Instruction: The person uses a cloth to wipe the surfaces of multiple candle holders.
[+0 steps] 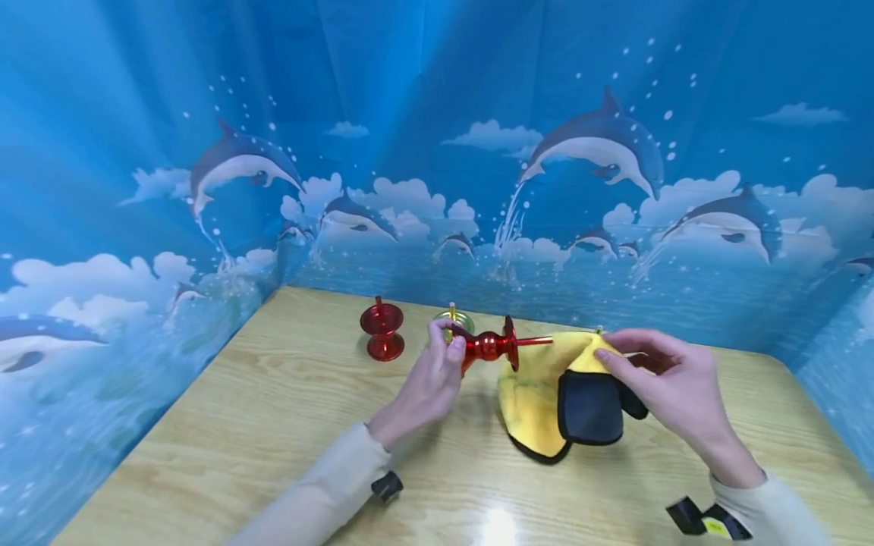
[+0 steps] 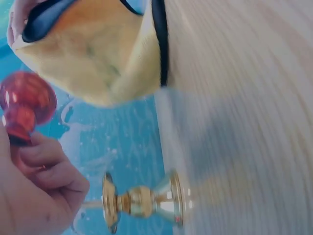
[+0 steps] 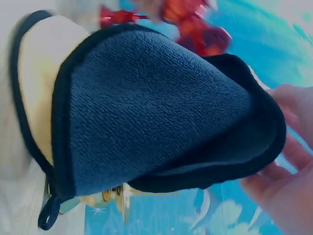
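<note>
Your left hand (image 1: 437, 371) holds a red candlestick (image 1: 493, 345) sideways above the table (image 1: 273, 425), fingers (image 1: 456, 350) curled round its base end, its thin stem pointing toward your right hand (image 1: 658, 371). That hand pinches the top edge of a yellow-and-dark cloth (image 1: 560, 394), fingers clamped on the fold; the cloth's lower edge hangs down to the table. A second red candlestick (image 1: 382, 328) stands upright near the back left corner, and a gold candlestick (image 1: 453, 318) stands just behind your left hand. Open tabletop lies in front of both forearms; the blue dolphin backdrop (image 1: 601, 152) walls the far edge and both sides.
</note>
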A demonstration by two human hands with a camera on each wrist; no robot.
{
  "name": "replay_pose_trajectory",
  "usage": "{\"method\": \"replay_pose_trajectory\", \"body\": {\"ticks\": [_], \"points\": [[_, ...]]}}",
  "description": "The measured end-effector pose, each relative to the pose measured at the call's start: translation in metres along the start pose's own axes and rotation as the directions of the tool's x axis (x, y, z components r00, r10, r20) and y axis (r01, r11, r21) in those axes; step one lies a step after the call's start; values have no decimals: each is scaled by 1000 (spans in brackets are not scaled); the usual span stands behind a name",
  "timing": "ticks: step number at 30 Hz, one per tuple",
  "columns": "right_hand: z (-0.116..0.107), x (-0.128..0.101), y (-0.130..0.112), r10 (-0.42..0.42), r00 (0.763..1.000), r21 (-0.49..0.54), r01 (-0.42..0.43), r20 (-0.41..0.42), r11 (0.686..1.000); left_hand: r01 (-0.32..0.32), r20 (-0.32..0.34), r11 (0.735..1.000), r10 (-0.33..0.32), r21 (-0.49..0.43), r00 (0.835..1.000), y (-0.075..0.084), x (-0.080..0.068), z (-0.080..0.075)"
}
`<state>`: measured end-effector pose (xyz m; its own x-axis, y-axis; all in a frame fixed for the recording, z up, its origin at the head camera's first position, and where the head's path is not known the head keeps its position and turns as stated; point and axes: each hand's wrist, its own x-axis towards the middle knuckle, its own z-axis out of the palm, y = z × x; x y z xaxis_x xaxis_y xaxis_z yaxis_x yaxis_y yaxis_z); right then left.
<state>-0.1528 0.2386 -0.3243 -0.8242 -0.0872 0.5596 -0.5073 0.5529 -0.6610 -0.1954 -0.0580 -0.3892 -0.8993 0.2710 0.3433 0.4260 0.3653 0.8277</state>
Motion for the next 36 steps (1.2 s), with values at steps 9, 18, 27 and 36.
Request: {"method": "replay_pose_trajectory", "body": {"ticks": [9, 18, 27, 36], "points": [[54, -3, -4, -632, 775, -33, 632, 2, 774, 352, -71, 922, -366, -159, 928, 18, 9, 21], [89, -4, -4, -739, 673, -193, 721, -35, 666, 386, -19, 916, -390, -108, 920, 23, 5, 33], [103, -10, -7, -776, 631, -436, 695, -11, 572, 372, 2, 923, -373, -96, 928, 30, 5, 34], [108, -10, -2, -794, 607, -591, 654, 38, 471, 388, 19, 904, -391, -179, 920, 31, 3, 34]]}}
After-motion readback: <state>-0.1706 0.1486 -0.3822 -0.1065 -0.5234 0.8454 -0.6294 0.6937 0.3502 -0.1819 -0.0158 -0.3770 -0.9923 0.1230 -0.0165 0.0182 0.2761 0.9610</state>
